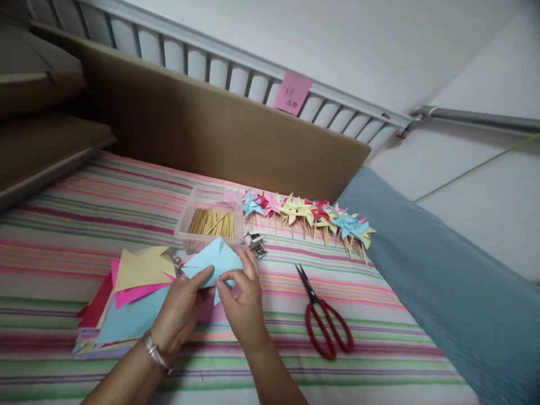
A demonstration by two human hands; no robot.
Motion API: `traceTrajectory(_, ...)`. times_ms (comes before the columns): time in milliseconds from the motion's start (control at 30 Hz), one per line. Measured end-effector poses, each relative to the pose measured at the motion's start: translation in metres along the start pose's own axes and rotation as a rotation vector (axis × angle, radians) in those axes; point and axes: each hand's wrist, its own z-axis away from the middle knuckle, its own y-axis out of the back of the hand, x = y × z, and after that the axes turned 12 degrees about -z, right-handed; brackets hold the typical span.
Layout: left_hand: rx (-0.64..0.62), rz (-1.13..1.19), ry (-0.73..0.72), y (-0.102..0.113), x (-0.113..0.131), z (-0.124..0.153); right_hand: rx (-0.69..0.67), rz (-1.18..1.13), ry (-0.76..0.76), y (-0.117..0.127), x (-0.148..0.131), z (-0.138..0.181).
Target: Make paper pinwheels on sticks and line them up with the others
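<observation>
The striped cloth carries scissors, paper sheets, pinwheels and a box.

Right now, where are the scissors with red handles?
In the head view, the red-handled scissors lie on the striped cloth, to the right of the person's right hand and below the row of pinwheels.

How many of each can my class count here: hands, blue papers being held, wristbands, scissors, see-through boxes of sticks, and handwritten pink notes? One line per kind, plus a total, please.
Hands: 2 (left hand, right hand)
Held blue paper: 1
Wristband: 1
Scissors: 1
See-through box: 1
Handwritten pink note: 1
Total: 7
</observation>
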Motion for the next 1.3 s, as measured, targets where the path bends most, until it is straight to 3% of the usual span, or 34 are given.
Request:
traceTrajectory(833, 0.004, 0.133, -0.013, -0.005, -0.01, 0.003, 0.079, 0.025, -0.052, -0.005, 0.001, -0.003)
traceTrajectory(1033, -0.03, 0.137, -0.044, -0.009, -0.008, 0.006, 0.081, 0.011, -0.077, -0.004, 0.0, -0.003)
traceTrajectory(1300, 0.015, 0.055, -0.039, -0.012, -0.012, 0.007, 0.063, 0.013, -0.104, -0.007, 0.0, -0.001)
